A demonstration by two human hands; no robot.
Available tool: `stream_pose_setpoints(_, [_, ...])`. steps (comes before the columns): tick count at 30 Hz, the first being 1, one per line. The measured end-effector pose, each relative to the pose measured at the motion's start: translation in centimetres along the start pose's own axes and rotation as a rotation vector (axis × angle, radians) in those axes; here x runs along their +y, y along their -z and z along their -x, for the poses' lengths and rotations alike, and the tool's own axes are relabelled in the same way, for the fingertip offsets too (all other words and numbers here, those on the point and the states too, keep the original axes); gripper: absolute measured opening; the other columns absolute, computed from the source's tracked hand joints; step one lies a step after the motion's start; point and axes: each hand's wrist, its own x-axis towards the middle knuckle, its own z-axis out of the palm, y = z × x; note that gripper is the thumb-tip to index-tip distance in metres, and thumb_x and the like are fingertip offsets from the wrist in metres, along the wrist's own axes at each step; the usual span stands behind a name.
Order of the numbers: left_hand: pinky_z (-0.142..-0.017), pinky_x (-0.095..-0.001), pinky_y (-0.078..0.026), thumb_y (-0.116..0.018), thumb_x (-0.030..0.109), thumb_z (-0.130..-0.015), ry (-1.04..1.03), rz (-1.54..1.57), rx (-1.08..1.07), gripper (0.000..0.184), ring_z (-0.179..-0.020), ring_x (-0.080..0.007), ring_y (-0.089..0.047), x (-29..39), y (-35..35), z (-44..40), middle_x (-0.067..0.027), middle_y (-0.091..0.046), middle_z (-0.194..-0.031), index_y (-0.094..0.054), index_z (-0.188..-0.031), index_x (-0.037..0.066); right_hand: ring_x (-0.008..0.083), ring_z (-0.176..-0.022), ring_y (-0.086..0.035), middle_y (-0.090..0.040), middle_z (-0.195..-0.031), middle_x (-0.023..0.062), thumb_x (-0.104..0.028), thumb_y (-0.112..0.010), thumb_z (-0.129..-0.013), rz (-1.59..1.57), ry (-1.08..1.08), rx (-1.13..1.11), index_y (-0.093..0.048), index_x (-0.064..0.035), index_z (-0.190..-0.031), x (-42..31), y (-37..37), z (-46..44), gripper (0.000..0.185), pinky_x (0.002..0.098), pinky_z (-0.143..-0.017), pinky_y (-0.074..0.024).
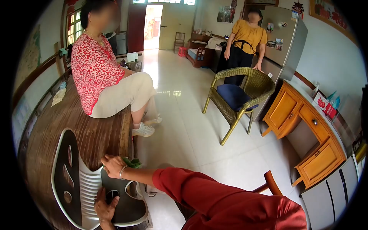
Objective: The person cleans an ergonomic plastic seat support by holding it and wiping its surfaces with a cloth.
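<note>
From my distant post, the head camera shows me a dark ribbed board with white edging (140,212), lying on the wooden surface (109,134) at its near end, close to the front edge. My left hand (105,207) is on the dark part beside a round hole, thumb spread away from the fingers; I cannot tell whether they grip it. My right hand (114,166), wearing a bracelet (122,172) below a red sleeve (207,189), is at the board's upper edge with its fingers bent. Something green (132,162) shows just beside it, and I cannot tell whether those fingers hold that or the board.

Farther along the surface sits a person in a patterned top (94,69), near a pale cloth (58,96). Across the floor, a person in a yellow top (248,36) stands by the fridge (293,48), one hand on a woven chair (262,87). A wooden desk (286,109) carries a red-and-white box (324,105).
</note>
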Motion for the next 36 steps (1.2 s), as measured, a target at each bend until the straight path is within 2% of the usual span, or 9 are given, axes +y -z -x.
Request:
stream_pose_setpoints(2, [-0.104,-0.0446,-0.045,-0.080,0.050,-0.074,-0.003,-0.042,0.018,0.081,-0.124,-0.0408,-0.054,-0.2,-0.3,-0.1,-0.0233,-0.055,-0.137,-0.059,-0.129,-0.006,0.0332,-0.093,-0.065,-0.061,-0.101,0.0175,-0.015,-0.067,-0.077,-0.010,0.004,0.021,-0.057,-0.0013,-0.105,0.0,0.0,0.1,0.033,0.0446,-0.076,-0.0535])
stream_pose_setpoints(9, [-0.102,-0.0444,-0.046,-0.082,0.051,-0.072,-0.023,-0.074,0.059,0.079,-0.122,-0.0400,-0.056,-0.3,-0.4,0.1,-0.0231,-0.057,-0.135,-0.062,-0.126,-0.004,0.0326,-0.091,-0.064,-0.061,-0.097,0.0165,-0.015,-0.066,-0.077,0.006,0.019,0.085,-0.057,-0.0015,-0.101,-0.2,0.0,0.4,0.029,0.0442,-0.075,-0.0533])
stream_pose_setpoints(18, [-0.097,-0.0430,-0.050,-0.084,0.052,-0.069,-0.021,0.054,0.103,0.080,-0.114,-0.0386,-0.061,-0.4,-0.6,0.0,-0.0227,-0.061,-0.130,-0.064,-0.121,-0.006,0.0333,-0.090,-0.063,-0.059,-0.093,0.0164,-0.016,-0.065,-0.078,0.013,0.024,0.163,-0.056,-0.0015,-0.098,-0.1,-0.5,0.6,0.026,0.0449,-0.074,-0.0530])
stream_pose_setpoints(24, [-0.092,-0.0397,-0.053,-0.088,0.040,-0.068,0.023,0.044,0.084,0.073,-0.106,-0.0357,-0.066,1.3,0.3,0.1,-0.0225,-0.063,-0.127,-0.066,-0.117,-0.009,0.0335,-0.092,-0.063,-0.058,-0.094,0.0164,-0.017,-0.064,-0.080,0.008,0.017,0.163,-0.056,-0.0020,-0.097,0.0,-0.4,0.7,0.024,0.0454,-0.074,-0.0532])
stream_pose_setpoints(26, [-0.091,-0.0387,-0.053,-0.088,0.034,-0.067,0.104,0.075,0.065,0.069,-0.105,-0.0346,-0.066,1.5,0.4,0.0,-0.0213,-0.064,-0.126,-0.066,-0.116,-0.009,0.0335,-0.092,-0.063,-0.058,-0.095,0.0164,-0.017,-0.064,-0.081,0.007,0.012,0.156,-0.056,-0.0021,-0.097,0.0,-0.4,0.8,0.023,0.0457,-0.074,-0.0532])
stream_pose_setpoints(28, [-0.091,-0.0385,-0.053,-0.088,0.033,-0.067,0.092,0.071,0.075,0.068,-0.104,-0.0342,-0.066,1.1,0.2,0.1,-0.0207,-0.064,-0.125,-0.066,-0.116,-0.009,0.0323,-0.089,-0.063,-0.056,-0.092,0.0138,-0.019,-0.064,-0.082,0.032,0.037,0.194,-0.052,-0.0039,-0.095,0.0,-0.6,0.8,0.023,0.0460,-0.072,-0.0535])
stream_pose_setpoints(36, [-0.087,-0.0382,-0.053,-0.088,0.033,-0.068,0.073,0.082,0.093,0.068,-0.098,-0.0321,-0.068,1.3,0.2,0.2,-0.0183,-0.066,-0.123,-0.066,-0.116,-0.009,0.0317,-0.088,-0.062,-0.055,-0.091,0.0136,-0.019,-0.064,-0.083,0.033,0.049,0.214,-0.052,-0.0041,-0.095,0.2,-0.6,0.9,0.022,0.0450,-0.071,-0.0532])
